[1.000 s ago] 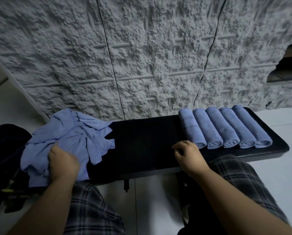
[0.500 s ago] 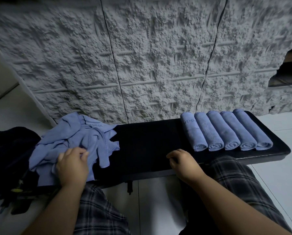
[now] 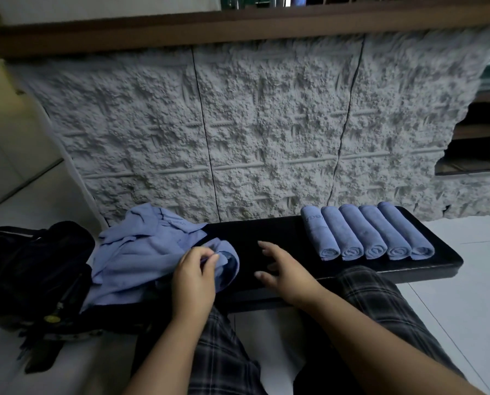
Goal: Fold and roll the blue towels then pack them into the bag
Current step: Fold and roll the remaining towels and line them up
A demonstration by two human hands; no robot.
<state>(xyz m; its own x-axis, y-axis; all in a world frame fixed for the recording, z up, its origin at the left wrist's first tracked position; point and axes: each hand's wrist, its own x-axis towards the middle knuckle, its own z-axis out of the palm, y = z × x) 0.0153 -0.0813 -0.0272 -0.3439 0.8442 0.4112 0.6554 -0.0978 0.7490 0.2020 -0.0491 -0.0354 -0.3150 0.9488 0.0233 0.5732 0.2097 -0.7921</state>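
Left hand (image 3: 194, 276) pinching loose blue towel (image 3: 141, 252) at 9 o'clock on black bench (image 3: 280, 232), right hand (image 3: 283, 270) fingers spread, empty, five rolled towels (image 3: 366, 235) at 2 o'clock, bag (image 3: 30, 260) far left.

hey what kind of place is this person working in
Hard to tell; perhaps a gym or spa area. A black padded bench stands on pale floor tiles before a rough stone-textured wall, with five rolled blue towels lined up on it.

Blue towels (image 3: 141, 252) crumpled at bench left; five rolled towels (image 3: 369, 235) side by side right; dark bag (image 3: 30, 260) leftmost.
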